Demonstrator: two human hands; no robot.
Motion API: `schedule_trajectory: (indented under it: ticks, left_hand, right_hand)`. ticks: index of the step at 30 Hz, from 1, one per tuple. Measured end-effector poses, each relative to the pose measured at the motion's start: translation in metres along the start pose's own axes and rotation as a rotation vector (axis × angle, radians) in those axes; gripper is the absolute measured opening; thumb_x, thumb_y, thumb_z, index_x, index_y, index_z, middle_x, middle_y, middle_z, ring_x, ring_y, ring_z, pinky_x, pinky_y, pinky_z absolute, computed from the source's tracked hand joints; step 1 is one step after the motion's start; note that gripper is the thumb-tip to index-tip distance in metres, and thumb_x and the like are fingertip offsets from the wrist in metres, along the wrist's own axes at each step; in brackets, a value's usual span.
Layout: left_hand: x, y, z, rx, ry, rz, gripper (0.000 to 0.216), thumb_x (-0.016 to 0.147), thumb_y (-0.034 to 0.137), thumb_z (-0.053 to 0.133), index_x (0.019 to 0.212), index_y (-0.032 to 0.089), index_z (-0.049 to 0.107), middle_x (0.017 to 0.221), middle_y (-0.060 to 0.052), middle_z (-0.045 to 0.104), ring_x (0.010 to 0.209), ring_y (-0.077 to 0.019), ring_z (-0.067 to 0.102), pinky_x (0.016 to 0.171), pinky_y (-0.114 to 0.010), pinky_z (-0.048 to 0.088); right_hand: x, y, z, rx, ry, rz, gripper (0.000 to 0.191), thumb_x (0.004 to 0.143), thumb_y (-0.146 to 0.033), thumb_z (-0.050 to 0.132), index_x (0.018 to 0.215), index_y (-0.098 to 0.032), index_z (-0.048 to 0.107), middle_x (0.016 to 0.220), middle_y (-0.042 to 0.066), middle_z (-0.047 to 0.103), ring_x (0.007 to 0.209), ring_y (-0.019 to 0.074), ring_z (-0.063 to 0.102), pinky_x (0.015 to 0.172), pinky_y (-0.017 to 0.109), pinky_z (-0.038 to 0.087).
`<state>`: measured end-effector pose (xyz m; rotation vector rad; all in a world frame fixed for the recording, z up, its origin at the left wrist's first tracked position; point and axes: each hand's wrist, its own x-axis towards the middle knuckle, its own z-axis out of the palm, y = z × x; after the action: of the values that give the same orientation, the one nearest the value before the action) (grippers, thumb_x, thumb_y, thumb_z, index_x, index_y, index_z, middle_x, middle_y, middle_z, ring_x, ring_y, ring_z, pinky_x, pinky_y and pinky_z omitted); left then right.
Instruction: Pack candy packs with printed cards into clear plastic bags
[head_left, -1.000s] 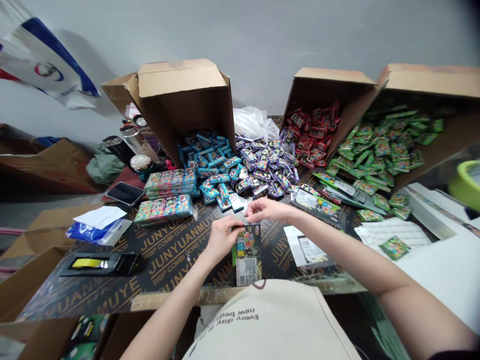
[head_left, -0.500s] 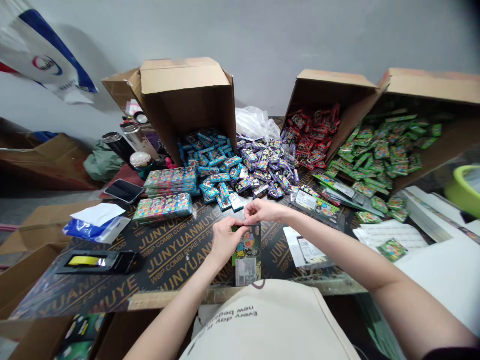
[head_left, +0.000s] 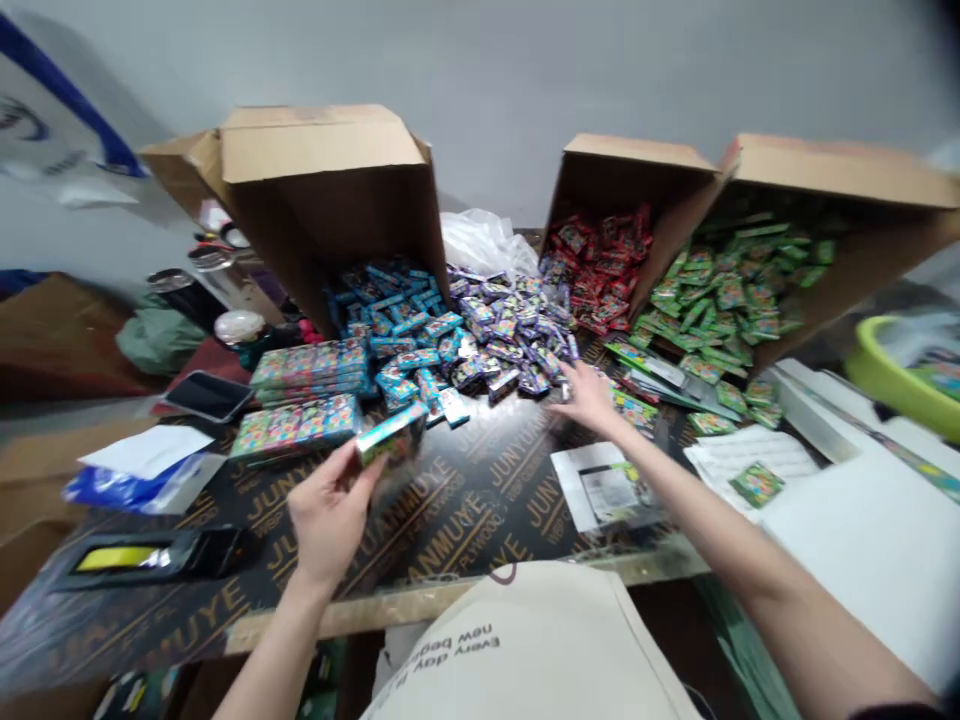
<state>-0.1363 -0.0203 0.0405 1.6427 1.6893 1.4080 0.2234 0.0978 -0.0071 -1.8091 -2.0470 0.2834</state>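
My left hand [head_left: 330, 510] pinches a glossy printed pouch [head_left: 391, 436] between thumb and fingers. It is raised over the left-middle of the table, tilted and partly blurred. My right hand [head_left: 586, 398] is open, fingers spread, at the near right edge of a pile of purple packets [head_left: 510, 320]. I cannot make out whether the fingertips touch a packet. Blue packets [head_left: 412, 325] spill from a carton just left of the purple ones. Beneath the right forearm lies a clear pouch with a white label [head_left: 600, 490].
Stacked multicoloured packs [head_left: 296, 425] and a phone [head_left: 206, 396] lie on the left. Cartons with red packets [head_left: 600, 265] and green packets [head_left: 724, 295] stand at the back right. A black tray with a yellow strip [head_left: 150, 556] is front left; a lime-green basket [head_left: 900, 375] is far right.
My hands have parted. The left went left, lifting the pouch that lay in front of me off the table; the right let go and moved right to the purple pile. The camera view shifted slightly.
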Motion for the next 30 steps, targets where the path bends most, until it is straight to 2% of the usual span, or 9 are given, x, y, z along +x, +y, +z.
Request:
schedule_trajectory:
  ticks: [2,4,10,13,15,19,22,26,30]
  left_hand:
    - [0.018,-0.007,-0.023,0.232,0.134,0.232,0.035,0.073,0.021,0.060,0.108,0.021,0.061,0.105,-0.003,0.065,0.096,-0.0210,0.059,0.093,-0.036,0.042]
    - [0.036,-0.025,-0.034,0.422,0.117,0.369,0.034,0.075,0.018,0.055,0.109,0.022,0.060,0.111,-0.005,0.063,0.106,-0.0225,0.055,0.098,-0.038,0.036]
    - [0.063,-0.098,-0.032,0.682,-0.068,0.270,0.033,0.075,0.016,0.048,0.106,0.022,0.061,0.111,-0.009,0.062,0.109,-0.0268,0.052,0.097,-0.045,0.034]
    - [0.058,-0.099,-0.016,0.620,-0.111,0.234,0.035,0.069,0.021,0.057,0.104,0.021,0.060,0.112,-0.011,0.061,0.112,-0.0307,0.049,0.098,-0.049,0.032]
    - [0.046,-0.078,0.006,0.442,-0.129,0.174,0.046,0.068,0.031,0.062,0.112,0.019,0.056,0.118,-0.012,0.057,0.114,-0.0307,0.047,0.100,-0.049,0.030]
    - [0.010,-0.009,0.072,-0.216,-0.345,0.106,0.085,0.069,0.052,0.059,0.137,0.021,0.019,0.142,-0.011,0.028,0.128,-0.0262,0.031,0.103,-0.042,0.028]
    - [-0.011,0.029,0.108,-0.528,-0.458,0.046,0.089,0.067,0.059,0.056,0.138,0.023,0.017,0.145,-0.008,0.020,0.130,-0.0259,0.024,0.104,-0.038,0.027]
    - [-0.013,0.037,0.108,-0.687,-0.521,-0.326,0.060,0.084,0.056,0.021,0.125,0.018,0.043,0.116,-0.010,0.058,0.106,-0.0238,0.054,0.084,-0.037,0.045]
    - [-0.014,0.032,0.087,-0.841,-0.659,-0.561,0.064,0.081,0.059,0.020,0.107,0.015,0.059,0.090,-0.009,0.067,0.088,-0.0240,0.061,0.075,-0.035,0.047]
  right_hand:
    - [-0.003,0.042,-0.001,-0.230,-0.076,0.107,0.083,0.057,-0.032,0.069,0.131,-0.018,0.033,0.130,0.022,0.037,0.117,0.0399,0.035,0.086,0.054,0.034]
    - [-0.008,0.074,0.007,-0.330,-0.151,0.106,0.084,0.062,-0.030,0.064,0.135,-0.017,0.026,0.132,0.023,0.034,0.116,0.0401,0.038,0.082,0.052,0.038]
    - [-0.021,0.097,0.011,-0.355,-0.007,0.028,0.046,0.078,-0.014,0.038,0.123,-0.013,0.047,0.110,0.019,0.059,0.086,0.0296,0.062,0.072,0.040,0.047]
    - [-0.031,0.062,-0.011,-0.195,0.245,0.025,0.043,0.083,-0.016,0.033,0.124,-0.017,0.047,0.112,0.014,0.060,0.092,0.0288,0.060,0.079,0.042,0.046]
    - [-0.042,0.016,-0.021,0.052,0.348,-0.115,0.043,0.086,-0.021,0.032,0.126,-0.016,0.045,0.123,0.011,0.052,0.110,0.0256,0.051,0.094,0.040,0.039]
    - [-0.070,-0.104,-0.010,0.679,0.253,-0.122,0.043,0.089,-0.037,0.029,0.128,-0.023,0.042,0.125,0.004,0.050,0.117,0.0217,0.045,0.101,0.038,0.034]
    - [-0.087,-0.167,0.007,1.150,0.028,-0.054,0.050,0.089,-0.049,0.018,0.130,-0.028,0.038,0.125,0.001,0.050,0.122,0.0197,0.039,0.100,0.038,0.035]
    - [-0.088,-0.176,-0.002,1.211,-0.089,-0.166,0.052,0.084,-0.055,0.032,0.127,-0.028,0.042,0.132,0.003,0.042,0.127,0.0219,0.030,0.102,0.038,0.029]
    - [-0.062,-0.147,-0.024,0.903,0.170,-0.172,0.040,0.076,-0.038,0.058,0.114,-0.026,0.051,0.118,0.007,0.050,0.110,0.0226,0.044,0.093,0.036,0.035]
